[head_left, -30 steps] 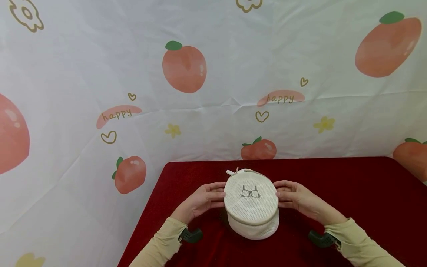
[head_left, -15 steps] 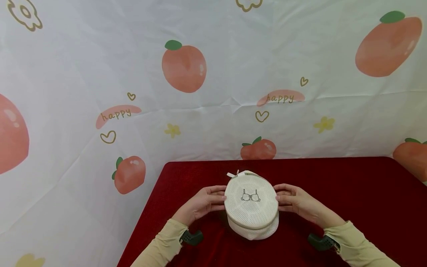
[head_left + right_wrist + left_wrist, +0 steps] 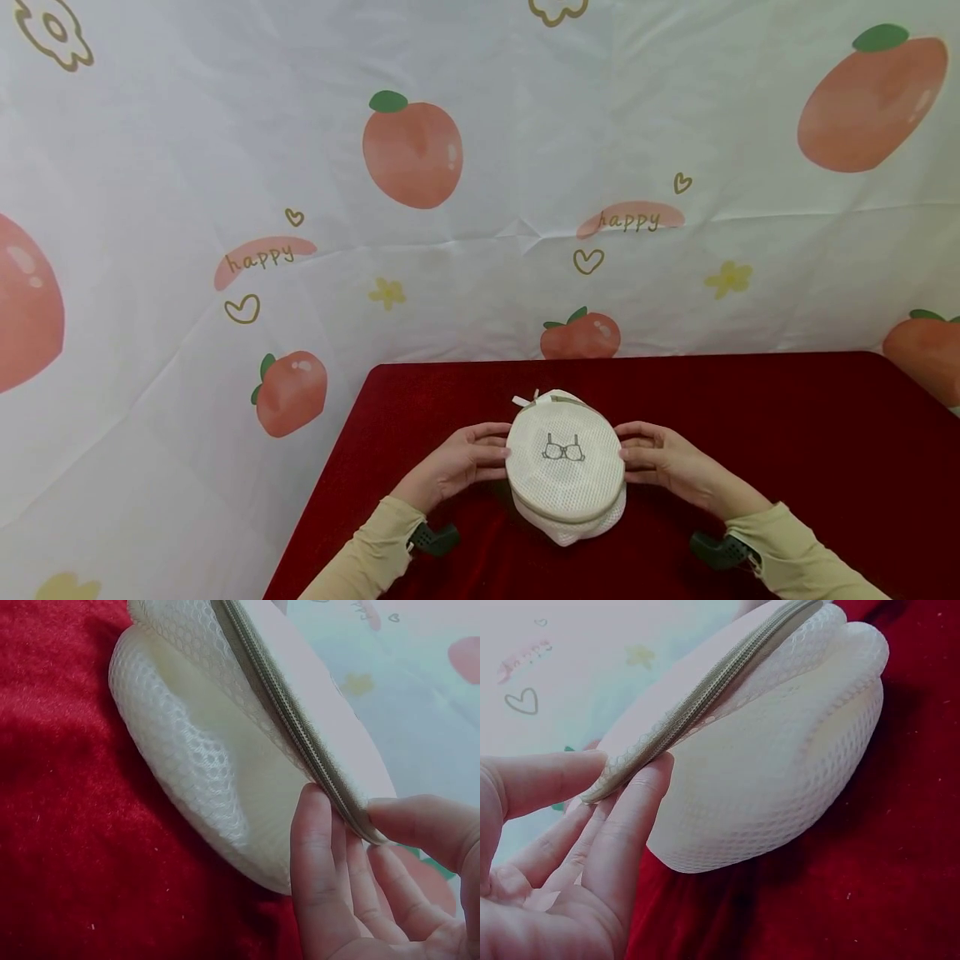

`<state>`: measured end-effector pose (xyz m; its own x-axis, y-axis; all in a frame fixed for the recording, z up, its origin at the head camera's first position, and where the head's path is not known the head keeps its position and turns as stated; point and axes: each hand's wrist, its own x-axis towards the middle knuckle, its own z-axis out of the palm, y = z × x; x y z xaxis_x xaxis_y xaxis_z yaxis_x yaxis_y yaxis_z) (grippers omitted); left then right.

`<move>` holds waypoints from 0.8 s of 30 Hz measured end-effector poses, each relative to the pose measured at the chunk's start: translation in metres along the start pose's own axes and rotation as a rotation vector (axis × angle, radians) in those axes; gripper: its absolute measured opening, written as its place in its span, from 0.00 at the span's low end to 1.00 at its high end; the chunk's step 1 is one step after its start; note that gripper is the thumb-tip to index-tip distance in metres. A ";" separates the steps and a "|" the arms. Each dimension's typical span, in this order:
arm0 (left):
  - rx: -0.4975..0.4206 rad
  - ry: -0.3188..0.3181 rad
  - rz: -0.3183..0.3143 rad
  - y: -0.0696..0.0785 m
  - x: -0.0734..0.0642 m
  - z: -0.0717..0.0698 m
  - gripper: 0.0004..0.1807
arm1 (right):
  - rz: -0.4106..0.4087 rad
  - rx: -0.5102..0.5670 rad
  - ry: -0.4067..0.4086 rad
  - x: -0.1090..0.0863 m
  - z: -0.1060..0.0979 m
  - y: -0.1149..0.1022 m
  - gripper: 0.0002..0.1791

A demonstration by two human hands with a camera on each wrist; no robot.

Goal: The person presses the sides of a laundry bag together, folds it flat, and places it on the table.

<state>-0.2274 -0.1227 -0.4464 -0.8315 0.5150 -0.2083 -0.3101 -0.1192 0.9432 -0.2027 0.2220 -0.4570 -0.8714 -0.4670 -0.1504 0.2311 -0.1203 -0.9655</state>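
Note:
A round white mesh laundry bag (image 3: 566, 483), printed with a small bra outline on its lid, is on the red cloth between both hands. My left hand (image 3: 461, 461) pinches the left edge of its rim, thumb on the lid side and fingers beneath. On the opposite edge my right hand (image 3: 667, 460) pinches the rim the same way. Both wrist views show a beige zipper (image 3: 712, 686) running round the rim. Below it the soft mesh side (image 3: 180, 742) is folded and dented inward. A white tab (image 3: 521, 401) sticks out at the bag's back left.
The table wears a dark red velvety cloth (image 3: 787, 433). Behind it hangs a white backdrop (image 3: 487, 292) printed with peaches, hearts and the word "happy". A dark device (image 3: 435, 539) is strapped at the left wrist, another (image 3: 718, 550) at the right.
Both hands have lowered the lid of the bag slightly toward me. The mesh side under the rim shows less and looks more crumpled. Both hands keep their pinch.

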 end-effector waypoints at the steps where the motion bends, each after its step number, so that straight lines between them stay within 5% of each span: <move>1: -0.001 0.003 -0.001 -0.001 0.000 0.000 0.25 | 0.000 -0.001 -0.001 0.000 0.000 0.000 0.18; 24: 0.021 0.084 -0.016 -0.016 0.006 0.002 0.24 | 0.016 0.010 -0.016 0.002 -0.006 0.009 0.17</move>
<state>-0.2268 -0.1160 -0.4623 -0.8625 0.4434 -0.2438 -0.3149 -0.0933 0.9445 -0.2051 0.2252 -0.4677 -0.8603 -0.4831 -0.1627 0.2495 -0.1208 -0.9608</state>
